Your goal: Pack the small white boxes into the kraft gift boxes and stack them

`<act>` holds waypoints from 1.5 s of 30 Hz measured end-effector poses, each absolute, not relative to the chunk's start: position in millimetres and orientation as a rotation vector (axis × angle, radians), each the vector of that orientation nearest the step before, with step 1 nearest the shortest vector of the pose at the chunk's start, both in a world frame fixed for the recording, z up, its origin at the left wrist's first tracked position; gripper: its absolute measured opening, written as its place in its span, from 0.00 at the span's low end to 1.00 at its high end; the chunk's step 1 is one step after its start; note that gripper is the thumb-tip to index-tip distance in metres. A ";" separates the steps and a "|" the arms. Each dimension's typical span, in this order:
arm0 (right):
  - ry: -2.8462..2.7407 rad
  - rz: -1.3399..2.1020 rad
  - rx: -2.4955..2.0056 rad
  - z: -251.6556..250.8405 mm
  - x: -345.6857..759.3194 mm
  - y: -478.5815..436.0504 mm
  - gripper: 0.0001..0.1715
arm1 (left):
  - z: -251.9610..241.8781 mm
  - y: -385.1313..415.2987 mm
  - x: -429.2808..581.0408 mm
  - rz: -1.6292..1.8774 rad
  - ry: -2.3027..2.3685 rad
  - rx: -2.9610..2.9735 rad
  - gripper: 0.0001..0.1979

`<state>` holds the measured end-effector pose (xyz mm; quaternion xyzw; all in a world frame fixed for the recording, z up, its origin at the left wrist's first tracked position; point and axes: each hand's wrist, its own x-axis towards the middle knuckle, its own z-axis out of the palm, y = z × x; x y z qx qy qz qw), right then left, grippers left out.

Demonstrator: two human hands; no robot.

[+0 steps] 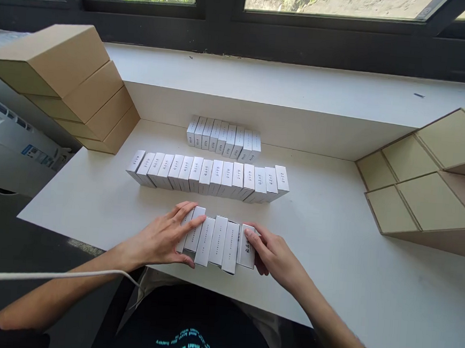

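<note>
1. The right hand grasps the end box, thumb on its top and fingers around its right side; that box lies directly under the thumb, just beside its neighbour.
2. The left hand is spread over the left end of the near row, fingertips on the boxes and thumb by their near ends; whether it squeezes, I cannot tell.
3. The near row sits between both hands, close to the worktop's near edge, its boxes unevenly staggered. Uneven pressure from the two hands could make a box pop out or topple, and one pushed toward the body might drop off that edge.
4. Beyond the hands, a middle row of white boxes stands across the worktop; a knock from the left fingertips could tip its narrow boxes.
5. A shorter back row stands near the back edge.
6. Brown cartons are stacked at the back left corner; more brown boxes stand toward the right edge.
</note>
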<state>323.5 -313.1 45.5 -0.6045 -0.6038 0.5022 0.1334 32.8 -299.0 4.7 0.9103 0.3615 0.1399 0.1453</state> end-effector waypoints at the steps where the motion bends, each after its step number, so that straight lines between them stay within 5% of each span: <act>1: -1.712 1.525 -1.736 47.2 326.3 -309.1 0.28 | 6.8 -298.2 34.2 0.407 1.010 2.651 0.55; 12: -1.558 1.706 -1.873 20.0 341.0 -270.0 0.17 | 7.9 -295.4 51.1 0.300 0.939 2.752 0.57; 17: -1.970 1.020 -1.678 37.9 361.6 -326.6 0.32 | 12.8 -292.3 48.6 0.248 0.933 2.696 0.60; 21: -2.536 0.726 -1.383 39.1 360.7 -368.7 0.67 | 16.7 -289.7 53.2 0.205 0.908 2.686 0.64; 33: -2.709 0.441 -1.284 24.1 325.9 -333.0 0.83 | 19.7 -285.4 72.8 0.129 0.969 2.659 0.54; 40: -2.668 0.324 -1.407 14.6 306.6 -326.6 0.58 | 16.7 -291.6 72.3 0.214 0.974 2.621 0.52; 45: -2.645 0.224 -1.325 30.9 310.8 -335.7 0.57 | 28.1 -302.5 72.0 0.305 0.987 2.643 0.55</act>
